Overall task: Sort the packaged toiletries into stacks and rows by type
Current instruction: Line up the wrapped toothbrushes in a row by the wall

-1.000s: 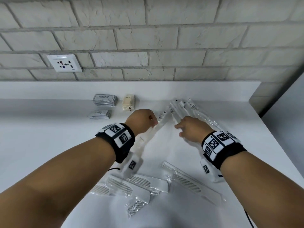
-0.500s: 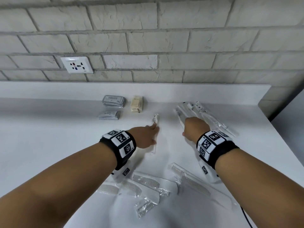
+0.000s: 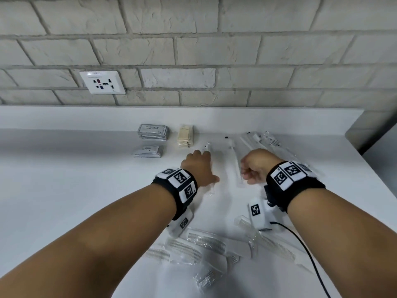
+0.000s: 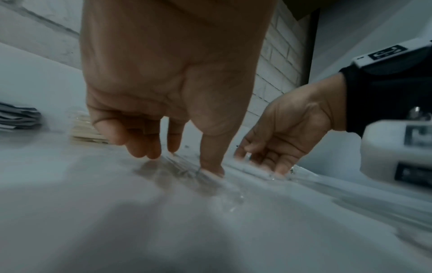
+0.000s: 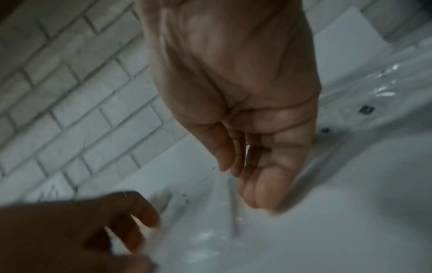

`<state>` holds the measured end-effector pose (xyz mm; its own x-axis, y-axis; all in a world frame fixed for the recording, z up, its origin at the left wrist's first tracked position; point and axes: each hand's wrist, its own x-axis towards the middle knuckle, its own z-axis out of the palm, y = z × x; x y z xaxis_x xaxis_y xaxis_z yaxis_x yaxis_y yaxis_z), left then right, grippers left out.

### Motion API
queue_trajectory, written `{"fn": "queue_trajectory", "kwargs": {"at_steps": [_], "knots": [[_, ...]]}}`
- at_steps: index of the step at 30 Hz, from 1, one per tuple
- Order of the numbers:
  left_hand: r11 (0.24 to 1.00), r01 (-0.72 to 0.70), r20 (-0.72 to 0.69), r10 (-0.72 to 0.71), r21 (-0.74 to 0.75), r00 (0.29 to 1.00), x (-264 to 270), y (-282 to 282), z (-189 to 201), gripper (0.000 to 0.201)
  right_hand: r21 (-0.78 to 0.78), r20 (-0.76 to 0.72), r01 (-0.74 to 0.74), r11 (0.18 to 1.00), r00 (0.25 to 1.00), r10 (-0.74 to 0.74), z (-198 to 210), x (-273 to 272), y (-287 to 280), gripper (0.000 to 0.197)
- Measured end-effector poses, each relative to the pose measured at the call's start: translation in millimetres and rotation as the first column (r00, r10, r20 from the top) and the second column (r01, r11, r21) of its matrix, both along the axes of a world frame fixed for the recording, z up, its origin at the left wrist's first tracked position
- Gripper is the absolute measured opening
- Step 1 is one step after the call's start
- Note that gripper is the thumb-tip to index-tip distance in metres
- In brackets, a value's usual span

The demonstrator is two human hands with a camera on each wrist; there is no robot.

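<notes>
My left hand [image 3: 200,157] lies flat on a clear-wrapped toothbrush [image 3: 207,146] that points away from me on the white counter [image 3: 75,179]. In the left wrist view its fingertips [image 4: 211,169] press on the wrapper [image 4: 224,190]. My right hand [image 3: 247,175] hangs with loosely curled fingers beside a second wrapped toothbrush [image 3: 235,162], its fingertips [image 5: 261,195] down on the film and gripping nothing. More wrapped toothbrushes [image 3: 264,140] lie fanned out at the back right. Wrapped combs [image 3: 206,244] lie scattered near me.
Two stacks of grey sachets [image 3: 153,132] [image 3: 148,151] and a beige stack [image 3: 185,138] stand at the back, left of my hands. A brick wall with a socket [image 3: 102,82] is behind. The counter ends at the right [image 3: 369,164]. A black cable [image 3: 305,250] crosses the combs.
My left hand drew one wrapped toothbrush out of the pile, laid it down to the left and stays on it. My right hand pulled back toward me along a second one.
</notes>
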<state>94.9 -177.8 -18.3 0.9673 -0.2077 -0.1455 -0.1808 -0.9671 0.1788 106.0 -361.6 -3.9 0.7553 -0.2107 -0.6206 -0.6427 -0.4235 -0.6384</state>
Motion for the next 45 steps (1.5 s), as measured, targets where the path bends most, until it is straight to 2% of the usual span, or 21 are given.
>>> {"fn": "queue_trajectory", "kwargs": {"at_steps": [3,5,6,8,10,11,13,14,16,18,20,21,23,26,28,29,31,33,37,41,45], "knots": [[0.995,-0.085,-0.064,0.081,-0.058,0.995,4.0,-1.1,2.6,0.068,-0.052,0.0,0.026,0.998,1.0,-0.026,-15.1,2.3,-7.1,0.028],[0.992,-0.099,-0.07,0.094,-0.083,0.993,2.7,-0.8,6.6,0.054,-0.228,0.077,-0.131,0.965,0.985,0.152,-1.8,-2.7,5.2,0.026],[0.991,-0.1,-0.06,0.095,-0.086,0.994,2.1,-0.5,8.1,0.049,-0.347,0.095,-0.235,0.908,0.954,0.284,2.0,-5.7,9.1,0.03],[0.991,-0.096,-0.033,0.093,-0.093,0.995,0.9,0.0,10.7,0.05,-0.564,0.05,-0.374,0.736,0.874,0.483,4.1,-10.0,16.7,0.053],[0.978,-0.108,-0.077,0.096,-0.177,0.992,4.0,2.3,10.0,0.057,-0.675,-0.014,-0.419,0.607,0.83,0.557,0.0,-11.4,21.1,0.056],[0.952,-0.145,-0.144,0.109,-0.269,0.983,8.0,4.7,9.6,0.063,-0.699,-0.029,-0.424,0.576,0.821,0.57,-1.8,-11.5,22.3,0.054],[0.864,-0.273,-0.307,0.146,-0.424,0.94,14.2,11.1,10.5,0.064,-0.705,-0.043,-0.433,0.561,0.816,0.576,-1.7,-14.2,23.7,0.05],[0.851,-0.299,-0.346,0.149,-0.432,0.926,19.0,15.3,10.3,0.058,-0.705,-0.053,-0.441,0.555,0.813,0.579,0.3,-17.5,24.3,0.049],[0.895,-0.259,-0.353,0.125,-0.364,0.927,22.1,26.6,12.7,0.043,-0.699,-0.07,-0.461,0.547,0.805,0.589,1.9,-24.2,22.9,0.048],[0.901,-0.261,-0.326,0.145,-0.347,0.934,25.0,36.3,10.7,0.038,-0.659,-0.055,-0.456,0.598,0.823,0.566,0.9,-29.6,20.4,0.049],[0.944,-0.184,-0.305,0.096,-0.273,0.947,19.8,40.5,15.7,0.035,-0.623,-0.017,-0.412,0.664,0.857,0.516,-2.2,-31.9,18.7,0.051],[0.981,-0.06,-0.227,0.017,-0.186,0.974,18.1,42.3,15.1,0.036,-0.613,0.003,-0.384,0.69,0.872,0.489,-2.4,-32.6,19.5,0.051],[0.996,0.064,-0.158,-0.073,-0.058,0.985,14.6,40.6,16.7,0.041,-0.607,0.03,-0.339,0.719,0.894,0.447,-3.5,-35.6,22.6,0.051],[0.982,0.177,-0.103,-0.184,-0.067,0.978,17.4,35.2,9.6,0.05,-0.558,0.141,-0.286,0.779,0.892,0.429,-4.6,-37.9,24.3,0.055],[0.98,0.177,-0.119,-0.187,-0.085,0.975,17.2,33.5,9.7,0.051,-0.483,0.254,-0.227,0.846,0.888,0.383,2.3,-37.1,23.8,0.047],[0.98,0.179,-0.112,-0.188,-0.082,0.976,14.6,31.8,10.8,0.051,-0.482,0.287,-0.215,0.85,0.878,0.384,5.6,-35.5,22.7,0.042],[0.975,0.213,-0.099,-0.219,-0.063,0.971,12.0,31.7,11.0,0.053,-0.511,0.283,-0.254,0.821,0.853,0.439,10.6,-33.3,22.5,0.041],[0.963,0.268,-0.144,-0.27,-0.035,0.952,8.4,30.6,10.0,0.058,-0.505,0.225,-0.37,0.78,0.816,0.532,11.6,-33.0,24.6,0.05],[0.953,0.302,-0.213,-0.297,-0.011,0.931,5.1,27.4,8.2,0.073,-0.502,0.078,-0.567,0.654,0.723,0.686,4.4,-31.3,36.8,0.06],[0.957,0.29,-0.166,-0.286,-0.003,0.944,8.4,22.4,3.9,0.072,-0.609,-0.023,-0.592,0.527,0.678,0.735,3.4,-20.0,47.0,0.054],[0.978,0.206,-0.178,-0.21,-0.042,0.961,18.3,14.0,6.1,0.072,-0.648,-0.052,-0.584,0.489,0.675,0.736,3.4,-1.6,51.6,0.05]]}}
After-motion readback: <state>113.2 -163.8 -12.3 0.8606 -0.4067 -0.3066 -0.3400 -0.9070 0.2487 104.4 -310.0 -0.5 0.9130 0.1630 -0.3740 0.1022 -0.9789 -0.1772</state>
